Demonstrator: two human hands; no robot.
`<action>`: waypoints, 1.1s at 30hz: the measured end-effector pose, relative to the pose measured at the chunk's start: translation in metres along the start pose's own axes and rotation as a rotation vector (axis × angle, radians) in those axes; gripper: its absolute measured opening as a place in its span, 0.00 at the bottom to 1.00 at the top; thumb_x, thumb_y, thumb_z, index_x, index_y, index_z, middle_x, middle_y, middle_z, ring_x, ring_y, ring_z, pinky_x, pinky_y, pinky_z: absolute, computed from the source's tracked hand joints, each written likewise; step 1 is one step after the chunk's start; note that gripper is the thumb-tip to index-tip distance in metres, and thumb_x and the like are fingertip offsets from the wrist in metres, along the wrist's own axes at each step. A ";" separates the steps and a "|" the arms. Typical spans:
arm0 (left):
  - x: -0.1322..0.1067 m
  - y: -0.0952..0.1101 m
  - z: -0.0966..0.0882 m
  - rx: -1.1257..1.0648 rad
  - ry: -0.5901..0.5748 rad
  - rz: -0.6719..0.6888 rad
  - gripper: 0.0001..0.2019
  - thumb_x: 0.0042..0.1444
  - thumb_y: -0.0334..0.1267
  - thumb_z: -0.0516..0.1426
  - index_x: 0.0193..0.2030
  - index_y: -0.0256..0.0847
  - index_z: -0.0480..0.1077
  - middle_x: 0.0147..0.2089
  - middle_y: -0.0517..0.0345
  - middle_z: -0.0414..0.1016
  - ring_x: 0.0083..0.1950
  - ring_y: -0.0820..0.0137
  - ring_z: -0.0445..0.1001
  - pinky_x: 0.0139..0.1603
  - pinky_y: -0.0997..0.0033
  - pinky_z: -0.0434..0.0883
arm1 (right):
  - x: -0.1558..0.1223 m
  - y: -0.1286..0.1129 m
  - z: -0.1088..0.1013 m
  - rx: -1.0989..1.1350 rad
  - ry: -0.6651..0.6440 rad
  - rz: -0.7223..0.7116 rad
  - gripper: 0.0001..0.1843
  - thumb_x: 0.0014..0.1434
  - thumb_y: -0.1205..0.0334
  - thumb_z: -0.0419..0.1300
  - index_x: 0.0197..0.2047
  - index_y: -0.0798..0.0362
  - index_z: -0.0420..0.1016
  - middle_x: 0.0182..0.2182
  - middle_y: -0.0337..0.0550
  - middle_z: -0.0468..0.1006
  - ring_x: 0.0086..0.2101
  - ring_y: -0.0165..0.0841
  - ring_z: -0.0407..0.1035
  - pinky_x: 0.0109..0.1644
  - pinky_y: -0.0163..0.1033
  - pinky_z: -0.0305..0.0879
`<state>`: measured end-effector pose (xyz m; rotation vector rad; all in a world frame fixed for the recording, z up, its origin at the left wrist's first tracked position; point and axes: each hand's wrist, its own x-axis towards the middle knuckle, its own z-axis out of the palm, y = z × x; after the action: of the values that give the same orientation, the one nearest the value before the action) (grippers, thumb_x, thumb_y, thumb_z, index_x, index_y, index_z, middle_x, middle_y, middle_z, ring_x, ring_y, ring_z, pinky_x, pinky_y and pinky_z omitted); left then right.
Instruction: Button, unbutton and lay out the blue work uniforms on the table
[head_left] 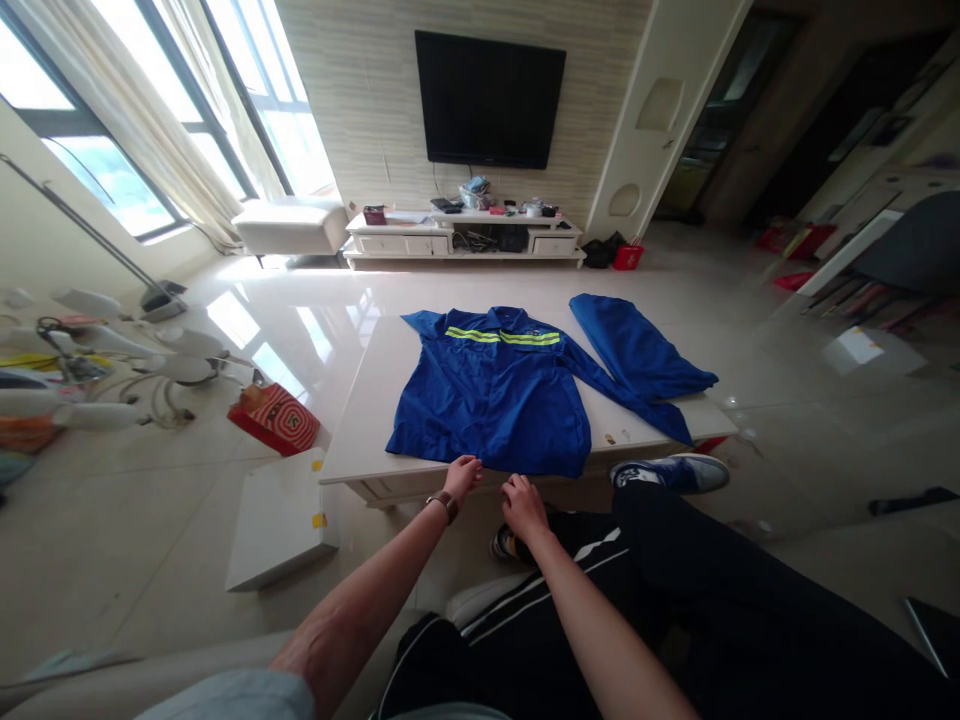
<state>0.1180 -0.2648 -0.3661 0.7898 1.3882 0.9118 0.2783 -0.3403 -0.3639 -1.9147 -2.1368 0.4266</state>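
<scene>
A blue long-sleeved work shirt (pixel 491 395) with yellow-green reflective stripes lies spread front up on a low white table (pixel 360 420), collar at the far side. One sleeve stretches to the right; the other shows only a short part at the left. My left hand (pixel 463 478), wearing a wristwatch, is at the shirt's near hem with fingers curled together. Just below the hem, slightly to the right, my right hand (pixel 524 507) has its fingers bent inward. Whether cloth is between the fingers of either hand is too small to make out. Folded blue cloth (pixel 637 350) lies at the table's right end.
A white box (pixel 281 520) and a red patterned bag (pixel 276 418) stand on the floor left of the table. A leg with a sneaker (pixel 675 473) is at the near right table edge. Across the room are a TV stand (pixel 405 242) and a bench (pixel 289 228).
</scene>
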 end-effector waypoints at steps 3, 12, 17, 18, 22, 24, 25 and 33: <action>0.008 0.012 -0.016 0.131 0.071 0.090 0.09 0.51 0.38 0.64 0.37 0.39 0.70 0.29 0.58 0.74 0.26 0.72 0.72 0.30 0.73 0.68 | -0.014 0.008 -0.005 0.006 0.021 0.056 0.13 0.59 0.75 0.56 0.38 0.50 0.78 0.43 0.45 0.77 0.48 0.37 0.69 0.50 0.38 0.64; 0.054 0.072 -0.131 0.609 0.385 0.354 0.17 0.53 0.34 0.58 0.50 0.43 0.75 0.62 0.44 0.72 0.66 0.50 0.67 0.67 0.48 0.62 | -0.067 0.014 -0.033 0.233 0.111 0.106 0.13 0.56 0.76 0.56 0.33 0.47 0.75 0.40 0.45 0.76 0.45 0.39 0.72 0.54 0.41 0.69; 0.088 0.060 -0.185 1.077 0.463 0.237 0.27 0.62 0.45 0.54 0.68 0.48 0.68 0.77 0.48 0.57 0.78 0.43 0.48 0.72 0.34 0.51 | -0.075 0.013 -0.068 0.206 0.025 0.087 0.12 0.58 0.73 0.56 0.35 0.46 0.76 0.42 0.45 0.77 0.47 0.40 0.72 0.53 0.43 0.68; 0.091 0.054 -0.188 1.121 0.453 0.230 0.28 0.64 0.46 0.52 0.70 0.49 0.66 0.79 0.49 0.54 0.79 0.43 0.44 0.73 0.32 0.48 | -0.074 0.014 -0.077 0.198 0.012 0.089 0.12 0.58 0.73 0.56 0.35 0.46 0.77 0.43 0.45 0.77 0.47 0.40 0.72 0.53 0.43 0.68; 0.091 0.036 -0.184 1.252 0.497 0.272 0.31 0.67 0.48 0.47 0.76 0.47 0.58 0.81 0.48 0.48 0.81 0.43 0.38 0.73 0.29 0.41 | -0.054 0.023 -0.113 0.162 -0.012 0.102 0.11 0.59 0.71 0.56 0.35 0.47 0.77 0.44 0.45 0.77 0.49 0.41 0.71 0.55 0.45 0.66; 0.088 0.035 -0.180 1.295 0.523 0.282 0.31 0.67 0.48 0.46 0.76 0.46 0.58 0.81 0.49 0.48 0.81 0.44 0.38 0.73 0.30 0.42 | -0.033 0.025 -0.129 0.150 -0.015 0.103 0.10 0.60 0.71 0.57 0.35 0.47 0.77 0.44 0.46 0.77 0.49 0.41 0.71 0.56 0.45 0.65; 0.087 0.036 -0.179 1.310 0.527 0.277 0.31 0.67 0.48 0.46 0.75 0.46 0.59 0.81 0.50 0.49 0.81 0.45 0.39 0.74 0.31 0.43 | -0.020 0.025 -0.135 0.145 -0.016 0.100 0.10 0.60 0.71 0.57 0.35 0.47 0.77 0.44 0.46 0.77 0.49 0.40 0.71 0.56 0.44 0.65; 0.085 0.041 -0.180 1.360 0.522 0.228 0.30 0.68 0.48 0.45 0.76 0.46 0.59 0.80 0.50 0.50 0.81 0.47 0.41 0.75 0.33 0.44 | 0.115 0.019 -0.136 0.028 -0.240 -0.024 0.08 0.64 0.65 0.58 0.43 0.49 0.79 0.46 0.44 0.78 0.51 0.38 0.68 0.55 0.42 0.62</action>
<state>-0.0674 -0.1812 -0.3769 1.8153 2.4252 0.1939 0.3331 -0.2161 -0.2468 -1.9044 -2.2821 0.7098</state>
